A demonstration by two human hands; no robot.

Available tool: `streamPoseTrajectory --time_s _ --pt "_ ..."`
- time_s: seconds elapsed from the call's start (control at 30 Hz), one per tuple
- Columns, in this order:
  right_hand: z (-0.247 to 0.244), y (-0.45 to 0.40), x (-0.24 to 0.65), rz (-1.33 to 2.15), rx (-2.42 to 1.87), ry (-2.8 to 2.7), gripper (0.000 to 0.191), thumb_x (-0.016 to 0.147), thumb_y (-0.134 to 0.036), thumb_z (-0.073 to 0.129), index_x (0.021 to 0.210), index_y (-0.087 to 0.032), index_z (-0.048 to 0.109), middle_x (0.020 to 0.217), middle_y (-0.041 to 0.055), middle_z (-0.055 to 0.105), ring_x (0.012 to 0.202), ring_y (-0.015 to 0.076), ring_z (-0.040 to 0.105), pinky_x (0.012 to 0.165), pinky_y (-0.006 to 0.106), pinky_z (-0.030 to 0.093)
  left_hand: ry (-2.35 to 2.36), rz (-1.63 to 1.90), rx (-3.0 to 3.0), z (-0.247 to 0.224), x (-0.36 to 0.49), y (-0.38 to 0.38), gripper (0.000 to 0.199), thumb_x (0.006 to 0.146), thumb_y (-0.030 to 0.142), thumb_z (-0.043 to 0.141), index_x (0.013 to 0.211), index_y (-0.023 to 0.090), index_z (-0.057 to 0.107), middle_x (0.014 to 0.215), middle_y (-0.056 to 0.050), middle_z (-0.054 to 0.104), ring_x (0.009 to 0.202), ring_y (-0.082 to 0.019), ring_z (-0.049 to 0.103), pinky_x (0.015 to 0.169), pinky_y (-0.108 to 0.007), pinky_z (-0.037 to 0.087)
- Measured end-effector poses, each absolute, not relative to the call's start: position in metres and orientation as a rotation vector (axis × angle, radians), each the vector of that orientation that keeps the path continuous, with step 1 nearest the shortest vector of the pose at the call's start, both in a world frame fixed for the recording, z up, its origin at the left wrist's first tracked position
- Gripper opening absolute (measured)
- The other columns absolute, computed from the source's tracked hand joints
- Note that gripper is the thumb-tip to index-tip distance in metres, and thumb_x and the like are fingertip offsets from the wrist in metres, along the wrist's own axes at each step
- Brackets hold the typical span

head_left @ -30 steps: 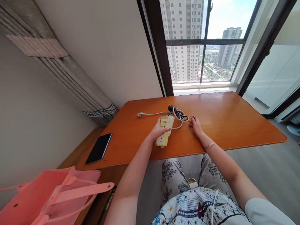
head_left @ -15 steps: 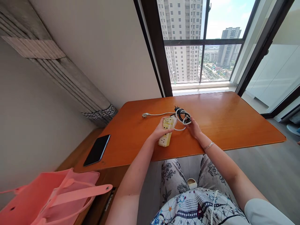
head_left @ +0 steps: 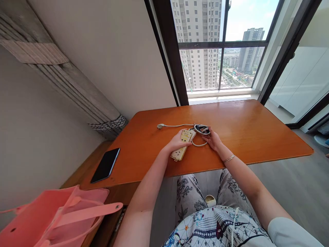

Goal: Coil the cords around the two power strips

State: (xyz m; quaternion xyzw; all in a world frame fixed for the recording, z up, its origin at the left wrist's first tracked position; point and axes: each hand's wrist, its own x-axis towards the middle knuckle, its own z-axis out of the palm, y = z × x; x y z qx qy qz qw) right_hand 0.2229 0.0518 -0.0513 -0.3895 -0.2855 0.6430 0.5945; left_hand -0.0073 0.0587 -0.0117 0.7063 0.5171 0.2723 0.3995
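Note:
A yellowed white power strip [head_left: 180, 153] lies slanted over the wooden table, with my left hand [head_left: 178, 142] closed around its side. My right hand [head_left: 212, 138] grips the right end of a cable coil [head_left: 202, 129], made of white and black loops. From the coil a white cord runs left across the tabletop to its plug [head_left: 160, 126]. A second white loop curves down between my hands. Where the black cable ends is hard to make out among the loops.
The orange-brown table [head_left: 239, 137] stands before a window. A dark tablet [head_left: 106, 165] lies near its left edge. Below left sits a pink bag [head_left: 59, 216] with straps. A grey curtain [head_left: 84, 92] hangs at the left.
The coil in my right hand has tipped flatter and lower, onto or near the table. My left hand has shifted the power strip's near end slightly left.

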Motion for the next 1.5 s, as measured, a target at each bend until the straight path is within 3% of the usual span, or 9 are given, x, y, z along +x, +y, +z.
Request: streamPoseTrajectory --time_s 0.2,0.33,0.5,0.67,0.83,1.03,1.23,1.5 --pt "-0.047 0.045 0.219 1.378 -0.968 -0.847 0.054 0.066 -0.059 0.079 0.103 -0.021 0.064 0.109 0.0058 0.072 0.102 0.0215 0.067 0.082 0.031 0.056 1.47 0.736 1.957 -0.003 -0.007 0.058 0.091 0.063 0.045 0.084 0.143 0.02 0.046 0.147 -0.015 0.052 0.137 -0.033 0.048 0.117 -0.045 0.036" --pt "-0.048 0.042 0.218 1.267 -1.012 -0.896 0.058 0.066 -0.057 0.078 0.107 -0.019 0.062 0.112 0.0071 0.071 0.101 0.0208 0.066 0.08 0.029 0.054 1.409 0.83 2.28 0.005 0.012 0.047 0.067 0.077 0.038 0.074 0.138 0.022 0.052 0.145 -0.012 0.053 0.138 -0.03 0.047 0.119 -0.047 0.033" --pt "-0.047 0.04 0.217 1.215 -0.943 -0.935 0.055 0.066 -0.052 0.079 0.108 -0.02 0.063 0.11 0.0058 0.071 0.098 0.0198 0.066 0.085 0.031 0.054 1.241 0.813 2.504 0.007 0.046 0.037 0.054 0.08 0.028 0.071 0.132 0.019 0.059 0.144 -0.013 0.057 0.134 -0.031 0.051 0.116 -0.047 0.038" --pt "-0.046 0.04 0.219 1.211 -0.876 -0.946 0.055 0.063 -0.05 0.082 0.106 -0.021 0.064 0.104 0.0053 0.073 0.097 0.022 0.067 0.089 0.035 0.055 1.277 0.846 2.408 -0.003 0.065 0.04 0.04 0.093 0.034 0.056 0.129 0.018 0.063 0.124 -0.012 0.071 0.115 -0.028 0.065 0.1 -0.039 0.049" --pt "-0.046 0.042 0.223 1.199 -0.957 -0.942 0.055 0.061 -0.05 0.082 0.105 -0.02 0.065 0.103 0.0052 0.073 0.094 0.0216 0.066 0.083 0.033 0.056 1.314 0.869 2.35 -0.011 0.071 0.043 0.04 0.097 0.035 0.05 0.131 0.019 0.065 0.123 -0.011 0.072 0.113 -0.028 0.067 0.096 -0.038 0.051" --pt "-0.046 0.043 0.223 1.109 -0.961 -0.952 0.052 0.061 -0.048 0.083 0.101 -0.019 0.067 0.103 0.0054 0.073 0.098 0.0222 0.065 0.087 0.035 0.055 1.387 0.827 2.332 -0.013 0.075 0.043 0.04 0.097 0.035 0.05 0.128 0.018 0.068 0.122 -0.015 0.072 0.111 -0.033 0.067 0.094 -0.043 0.051" --pt "-0.047 0.045 0.225 1.076 -0.992 -0.965 0.051 0.06 -0.049 0.083 0.098 -0.019 0.068 0.102 0.0057 0.073 0.098 0.023 0.066 0.086 0.035 0.055 1.45 0.811 2.306 -0.014 0.076 0.044 0.04 0.098 0.042 0.049 0.128 0.023 0.068 0.113 -0.013 0.075 0.106 -0.031 0.069 0.092 -0.04 0.051" --pt "-0.05 0.047 0.229 1.15 -0.994 -0.9 0.049 0.06 -0.05 0.082 0.095 -0.018 0.069 0.092 0.0039 0.072 0.083 0.0192 0.064 0.068 0.028 0.053 1.327 1.008 2.244 -0.028 0.086 0.053 0.037 0.097 0.041 0.051 0.122 0.021 0.07 0.112 -0.012 0.073 0.107 -0.028 0.066 0.097 -0.041 0.05"
